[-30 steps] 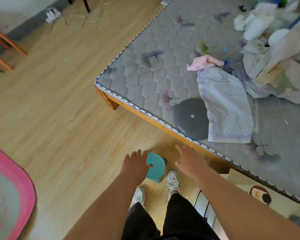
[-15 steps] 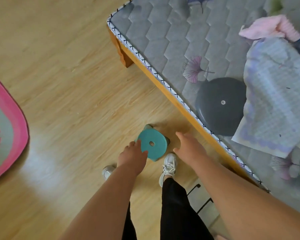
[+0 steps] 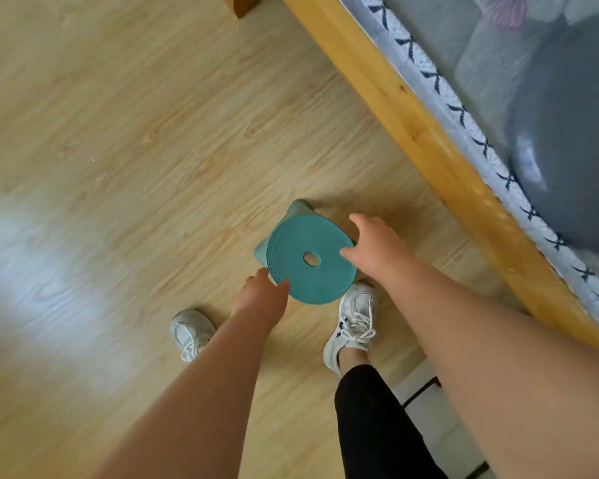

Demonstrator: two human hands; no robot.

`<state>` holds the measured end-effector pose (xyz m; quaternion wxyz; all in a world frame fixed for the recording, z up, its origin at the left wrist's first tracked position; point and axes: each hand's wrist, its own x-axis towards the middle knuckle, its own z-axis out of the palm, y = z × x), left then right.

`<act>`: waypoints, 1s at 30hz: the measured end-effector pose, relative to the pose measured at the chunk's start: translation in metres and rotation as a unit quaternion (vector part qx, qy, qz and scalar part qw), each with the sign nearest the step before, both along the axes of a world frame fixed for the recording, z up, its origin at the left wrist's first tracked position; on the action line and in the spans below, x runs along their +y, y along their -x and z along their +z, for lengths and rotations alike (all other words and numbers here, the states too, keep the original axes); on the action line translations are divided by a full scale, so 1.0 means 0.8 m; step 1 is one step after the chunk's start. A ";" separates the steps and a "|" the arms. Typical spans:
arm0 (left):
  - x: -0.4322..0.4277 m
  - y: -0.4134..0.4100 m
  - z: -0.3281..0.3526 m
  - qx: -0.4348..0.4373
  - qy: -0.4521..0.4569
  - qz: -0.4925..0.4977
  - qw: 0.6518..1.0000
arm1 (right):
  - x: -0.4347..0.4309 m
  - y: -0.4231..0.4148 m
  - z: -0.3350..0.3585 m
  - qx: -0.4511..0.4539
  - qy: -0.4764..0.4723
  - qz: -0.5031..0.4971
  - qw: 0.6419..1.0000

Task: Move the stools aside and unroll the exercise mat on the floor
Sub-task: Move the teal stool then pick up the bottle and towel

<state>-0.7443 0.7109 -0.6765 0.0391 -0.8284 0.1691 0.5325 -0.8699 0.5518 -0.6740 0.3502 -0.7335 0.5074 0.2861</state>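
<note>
The wooden floor (image 3: 118, 150) shows no mat, rolled or unrolled, so by my reading the task has barely begun: no stool is moved aside and the unrolling is all still to do. Beside the bed (image 3: 429, 133) rail, just ahead of the person's shoes, one teal stool (image 3: 291, 243) stands upright, seat facing up. The seat is round, with no real long axis. The right hand (image 3: 374, 247) spreads its fingers wide over the far rim. The left hand (image 3: 261, 295) reaches the near rim with loose fingers, holding nothing.
</note>
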 end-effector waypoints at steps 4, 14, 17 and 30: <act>0.000 -0.001 -0.079 0.021 -0.024 0.094 0.995 | -0.007 -0.012 -0.080 0.022 -0.018 0.002 1.000; 0.012 0.007 -0.151 0.137 0.011 0.383 0.914 | 0.008 -0.025 -0.152 0.043 -0.041 -0.016 0.998; 0.013 -0.004 -0.140 0.137 0.034 0.409 0.902 | 0.014 -0.041 -0.135 0.052 -0.029 -0.032 0.998; 0.071 -0.206 -0.004 0.055 0.117 0.498 0.858 | 0.060 -0.234 0.003 0.011 0.004 0.001 1.000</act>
